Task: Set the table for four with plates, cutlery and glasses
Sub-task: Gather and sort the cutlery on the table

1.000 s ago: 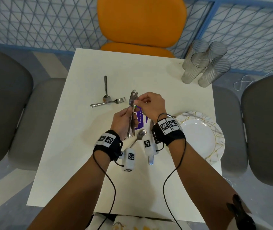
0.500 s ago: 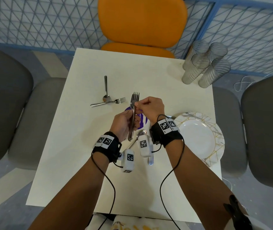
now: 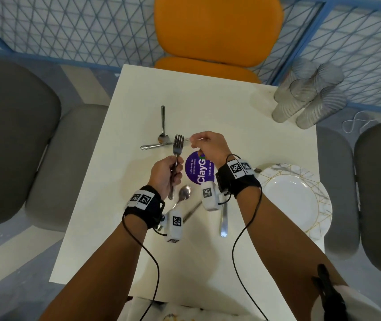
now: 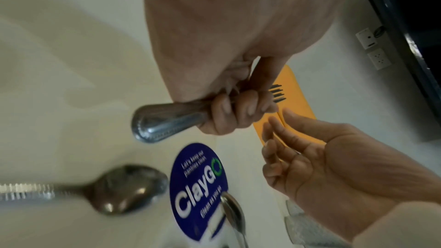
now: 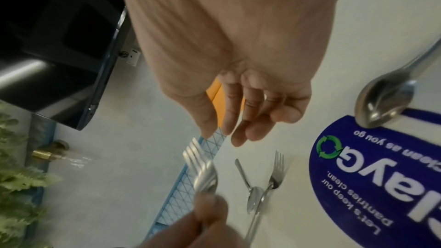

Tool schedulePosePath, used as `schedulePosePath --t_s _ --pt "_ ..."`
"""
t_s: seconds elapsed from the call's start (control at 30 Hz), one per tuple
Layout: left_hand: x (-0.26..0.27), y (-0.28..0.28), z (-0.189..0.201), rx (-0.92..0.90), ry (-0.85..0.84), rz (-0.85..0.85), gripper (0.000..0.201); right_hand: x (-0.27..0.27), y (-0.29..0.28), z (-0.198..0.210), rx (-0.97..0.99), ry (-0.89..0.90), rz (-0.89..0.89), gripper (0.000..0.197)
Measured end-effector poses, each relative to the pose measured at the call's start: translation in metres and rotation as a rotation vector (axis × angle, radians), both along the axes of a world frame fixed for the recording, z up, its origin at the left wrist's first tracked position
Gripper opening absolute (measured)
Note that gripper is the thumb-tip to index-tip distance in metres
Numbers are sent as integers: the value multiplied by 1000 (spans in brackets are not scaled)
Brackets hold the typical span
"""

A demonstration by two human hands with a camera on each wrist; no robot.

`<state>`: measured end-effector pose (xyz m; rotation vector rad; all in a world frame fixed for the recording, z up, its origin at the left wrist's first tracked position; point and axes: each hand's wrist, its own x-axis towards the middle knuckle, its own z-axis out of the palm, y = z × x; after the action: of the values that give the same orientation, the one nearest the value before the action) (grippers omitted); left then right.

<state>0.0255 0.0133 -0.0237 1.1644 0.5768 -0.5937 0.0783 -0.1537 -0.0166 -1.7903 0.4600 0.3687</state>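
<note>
White tabletop [image 3: 208, 107] at frame centre, left hand [image 3: 165, 176] fingers curled around upright forks [image 3: 177, 149] just above it, right hand [image 3: 208, 147] fingers loosely curled, empty, beside the tines.

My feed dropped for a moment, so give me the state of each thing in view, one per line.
Left hand: grips forks.
Forks: held upright, tines up.
Right hand: empty, fingers loosely curled.
Fork and spoon: lying crossed on the table.
Loose spoon: lying on the table.
Glasses: grouped upright at far right corner.
Plate: stacked, right edge.
</note>
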Motion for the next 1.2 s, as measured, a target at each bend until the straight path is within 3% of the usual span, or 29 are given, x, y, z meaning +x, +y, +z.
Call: schedulePosePath --t_s 0.07,0.27,0.43,0.6,0.73,0.97,1.2 --pt "5 12 -3 15 19 20 29 13 4 -9 -99 11 17 15" --pt "31 59 -13 36 52 44 28 48 34 -43 -550 215 112 41" --pt "45 84 -19 64 72 -12 27 58 47 -66 -656 279 81 28" --pt "50 92 -25 52 76 -24 28 55 36 -59 -619 237 71 24" --pt "52 90 -23 75 50 -44 28 36 12 -45 -370 219 -97 18" --pt "52 69 -13 185 -113 -63 28 2 -16 6 -268 -44 -204 8" --pt "35 25 7 219 -277 -182 33 -14 -21 49 -165 -295 -113 7"
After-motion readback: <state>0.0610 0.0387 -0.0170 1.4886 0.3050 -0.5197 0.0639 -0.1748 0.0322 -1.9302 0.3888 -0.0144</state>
